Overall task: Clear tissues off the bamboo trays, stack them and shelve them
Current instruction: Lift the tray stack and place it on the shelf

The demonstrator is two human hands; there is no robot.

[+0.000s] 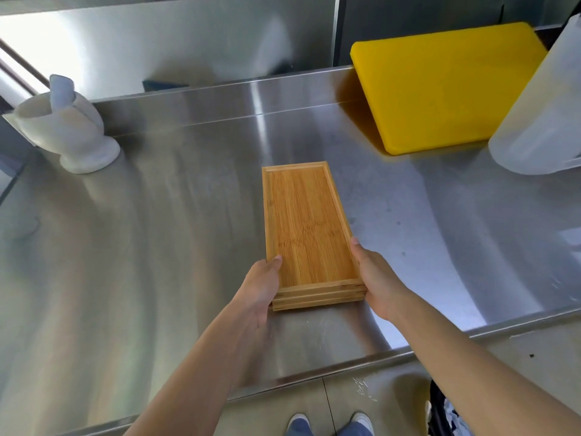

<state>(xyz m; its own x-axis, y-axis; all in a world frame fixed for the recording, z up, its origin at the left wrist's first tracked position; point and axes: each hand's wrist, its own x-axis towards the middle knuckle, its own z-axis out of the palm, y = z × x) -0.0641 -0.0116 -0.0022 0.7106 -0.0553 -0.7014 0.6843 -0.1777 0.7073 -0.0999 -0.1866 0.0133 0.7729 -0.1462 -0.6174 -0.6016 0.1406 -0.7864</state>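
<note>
A single wide-angle view from the person's head looks forward and steeply down over a steel counter (157,247), close enough that both forearms reach in from the bottom edge. The counter's lines bow with the lens. The floor (361,394) shows along the bottom, the back wall (188,36) at the top.

Bare forearms extended forward, left hand (262,286) and right hand (375,278) clasped inward, thumbs on top
</note>
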